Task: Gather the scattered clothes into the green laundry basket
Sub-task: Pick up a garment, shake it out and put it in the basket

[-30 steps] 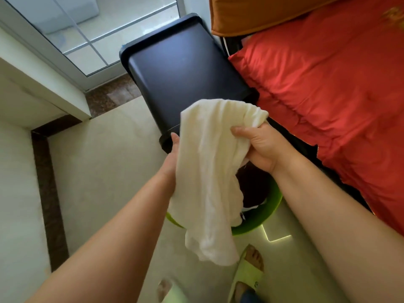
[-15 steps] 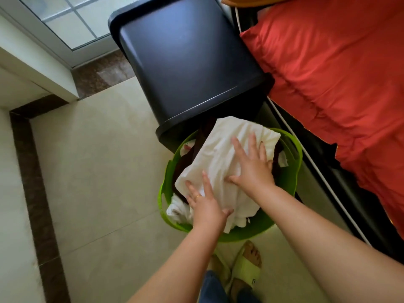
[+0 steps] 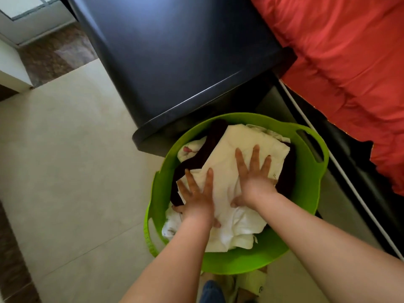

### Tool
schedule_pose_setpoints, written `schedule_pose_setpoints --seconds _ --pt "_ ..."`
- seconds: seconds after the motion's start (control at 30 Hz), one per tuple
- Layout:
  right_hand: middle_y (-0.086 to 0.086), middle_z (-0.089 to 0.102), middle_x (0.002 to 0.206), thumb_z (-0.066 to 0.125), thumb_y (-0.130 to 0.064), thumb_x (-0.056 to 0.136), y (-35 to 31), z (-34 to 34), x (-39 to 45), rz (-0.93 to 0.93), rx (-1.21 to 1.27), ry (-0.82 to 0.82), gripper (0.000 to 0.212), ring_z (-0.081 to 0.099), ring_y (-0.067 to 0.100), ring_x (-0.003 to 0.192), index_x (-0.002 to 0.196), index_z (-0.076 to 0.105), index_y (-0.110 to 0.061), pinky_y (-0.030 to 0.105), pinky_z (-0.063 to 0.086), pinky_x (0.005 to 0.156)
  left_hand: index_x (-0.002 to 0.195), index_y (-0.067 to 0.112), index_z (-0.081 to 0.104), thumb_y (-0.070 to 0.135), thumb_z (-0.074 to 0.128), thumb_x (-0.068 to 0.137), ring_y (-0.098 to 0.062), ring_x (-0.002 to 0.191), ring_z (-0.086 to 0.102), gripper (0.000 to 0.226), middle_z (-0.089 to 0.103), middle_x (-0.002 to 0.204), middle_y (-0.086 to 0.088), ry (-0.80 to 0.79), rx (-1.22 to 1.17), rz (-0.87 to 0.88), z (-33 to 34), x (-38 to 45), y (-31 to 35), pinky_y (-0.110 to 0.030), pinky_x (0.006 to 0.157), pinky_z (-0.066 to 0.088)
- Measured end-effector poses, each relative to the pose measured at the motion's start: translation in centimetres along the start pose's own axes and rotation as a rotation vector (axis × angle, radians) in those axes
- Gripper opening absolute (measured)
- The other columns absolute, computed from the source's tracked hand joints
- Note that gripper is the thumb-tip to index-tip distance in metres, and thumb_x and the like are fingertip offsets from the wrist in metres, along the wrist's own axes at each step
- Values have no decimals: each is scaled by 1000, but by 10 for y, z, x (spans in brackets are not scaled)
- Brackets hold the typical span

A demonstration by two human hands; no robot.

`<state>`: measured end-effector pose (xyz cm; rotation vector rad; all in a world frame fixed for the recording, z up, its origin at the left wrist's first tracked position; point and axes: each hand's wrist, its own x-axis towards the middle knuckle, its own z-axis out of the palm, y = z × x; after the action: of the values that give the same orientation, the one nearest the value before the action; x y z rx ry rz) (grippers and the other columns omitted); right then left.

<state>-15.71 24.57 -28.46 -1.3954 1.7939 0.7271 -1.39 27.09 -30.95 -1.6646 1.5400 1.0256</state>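
Observation:
The green laundry basket stands on the tiled floor just below me, full of clothes. A cream-white garment lies on top, over a dark maroon garment and other white clothes. My left hand lies flat on the near left part of the cream garment, fingers spread. Flat on its middle right rests my right hand, fingers also spread. Neither hand grips anything.
A dark cabinet stands right behind the basket, touching its far rim. A bed with a red cover runs along the right. Pale floor tiles stretch to the left. My slippered foot shows below the basket.
One second ago both hands held the cream garment up in the air. They lowered it into the basket, let go, and now press flat on it; the view has moved closer.

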Motion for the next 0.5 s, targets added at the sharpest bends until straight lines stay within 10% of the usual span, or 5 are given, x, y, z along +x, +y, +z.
schedule_pose_setpoints --seconds 0.5 --pt "16 -51 142 75 -64 63 -14 43 81 71 -34 78 145 -25 52 138 132 -48 -33 64 44 94 111 37 -58 64 76 60 -45 143 -21 146 -44 144 -26 76 232 29 19 88 -9 -69 100 36"
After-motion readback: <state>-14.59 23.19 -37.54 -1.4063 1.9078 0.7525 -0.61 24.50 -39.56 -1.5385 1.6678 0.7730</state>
